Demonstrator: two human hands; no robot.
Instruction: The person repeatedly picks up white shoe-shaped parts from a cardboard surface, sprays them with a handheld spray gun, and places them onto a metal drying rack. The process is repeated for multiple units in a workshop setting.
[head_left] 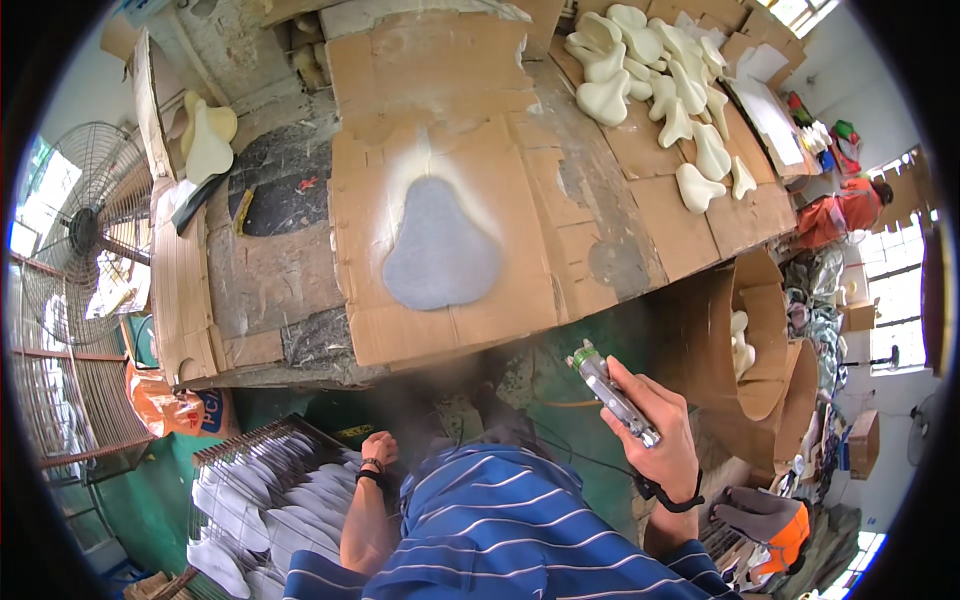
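Observation:
My right hand (660,425) is wrapped round a metal spray gun (613,393) with a green part at its front, held off the table's near edge. On a cardboard sheet (520,280) in front of me lies a grey piece shaped like a bicycle saddle cover (440,255), flat, narrow end away from me. A pale sprayed haze rings it. Low at my left side, my left hand (380,448) is closed, with nothing visible in it. Beside that hand stands a wire rack (215,455) of several similar grey covers (290,500).
Cream foam saddle pads (685,90) are heaped at the table's far right; two more (208,140) stand at far left. A large fan (85,230) is left of the table. Cardboard drums (755,330) stand right. Two people in orange (840,210) work at the right.

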